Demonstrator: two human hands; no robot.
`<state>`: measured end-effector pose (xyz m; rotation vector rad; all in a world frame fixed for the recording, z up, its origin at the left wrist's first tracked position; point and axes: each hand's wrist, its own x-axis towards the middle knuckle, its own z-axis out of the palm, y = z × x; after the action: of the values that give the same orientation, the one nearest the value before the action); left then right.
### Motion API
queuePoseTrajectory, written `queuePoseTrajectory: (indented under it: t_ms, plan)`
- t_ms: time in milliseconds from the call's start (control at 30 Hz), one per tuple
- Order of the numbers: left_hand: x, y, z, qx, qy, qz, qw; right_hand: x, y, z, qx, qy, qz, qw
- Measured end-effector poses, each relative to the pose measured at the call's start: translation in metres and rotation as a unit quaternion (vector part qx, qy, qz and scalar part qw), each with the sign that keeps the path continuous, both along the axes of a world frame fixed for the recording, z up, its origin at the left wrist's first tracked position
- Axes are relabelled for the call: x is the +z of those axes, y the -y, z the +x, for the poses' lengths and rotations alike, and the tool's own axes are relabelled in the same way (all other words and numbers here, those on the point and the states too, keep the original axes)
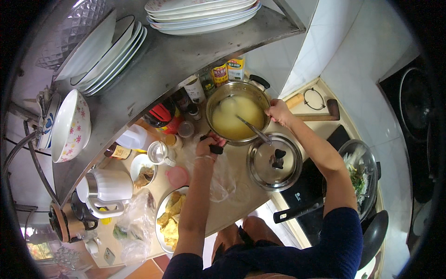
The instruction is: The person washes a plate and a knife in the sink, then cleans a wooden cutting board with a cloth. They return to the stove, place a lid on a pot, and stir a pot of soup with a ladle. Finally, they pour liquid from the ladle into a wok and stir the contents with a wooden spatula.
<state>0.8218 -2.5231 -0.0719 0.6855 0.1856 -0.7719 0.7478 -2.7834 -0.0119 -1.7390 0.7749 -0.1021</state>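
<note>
A stainless steel pot [237, 139] with pale yellow, cloudy liquid [228, 117] stands at the counter's back corner. In the liquid rests a metal ladle [256, 129], its handle leaning over the near right rim. My left hand [209, 144] is closed around the pot's near-left black handle [216, 150]. At the pot's right rim, my right hand [278, 112] grips with curled fingers; its fingertips are partly hidden. The far black handle [260, 81] is free. Just below the pot lies a steel lid [275, 162] with a black knob, partly over the induction cooktop [306, 185].
A metal shelf [167, 66] with plates [205, 21] and a flowered bowl [71, 129] overhangs the left. Sauce bottles [219, 75] stand behind the pot. A lidded pan [359, 178] sits right. Left are a white kettle [104, 190], a plastic bag [137, 223] and fried food [170, 223].
</note>
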Motion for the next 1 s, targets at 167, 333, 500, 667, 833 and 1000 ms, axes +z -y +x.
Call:
queuePoseTrajectory:
  t_ms: [167,333,500,667,833,1000]
  plan:
    - [0.009,-0.004,0.001,0.02,-0.021,0.052,0.998,0.01,-0.011,-0.003,-0.002,-0.035,-0.024,0.999]
    - [0.016,-0.008,-0.002,0.019,-0.016,0.06,0.998,-0.01,0.001,-0.002,0.007,-0.057,0.014,0.998]
    - [0.015,-0.016,0.0,-0.006,-0.021,0.05,0.999,-0.013,-0.005,0.0,0.005,-0.031,0.013,0.999]
    - [0.018,-0.015,0.001,0.012,-0.015,0.074,0.997,-0.008,-0.007,-0.001,-0.009,-0.041,0.012,0.999]
    - [0.013,-0.01,0.015,-0.089,0.04,-0.1,0.99,0.01,0.002,0.0,0.019,-0.003,0.081,0.997]
    - [0.006,-0.012,0.025,-0.074,0.003,-0.078,0.994,0.015,0.003,0.001,0.037,-0.044,0.049,0.997]
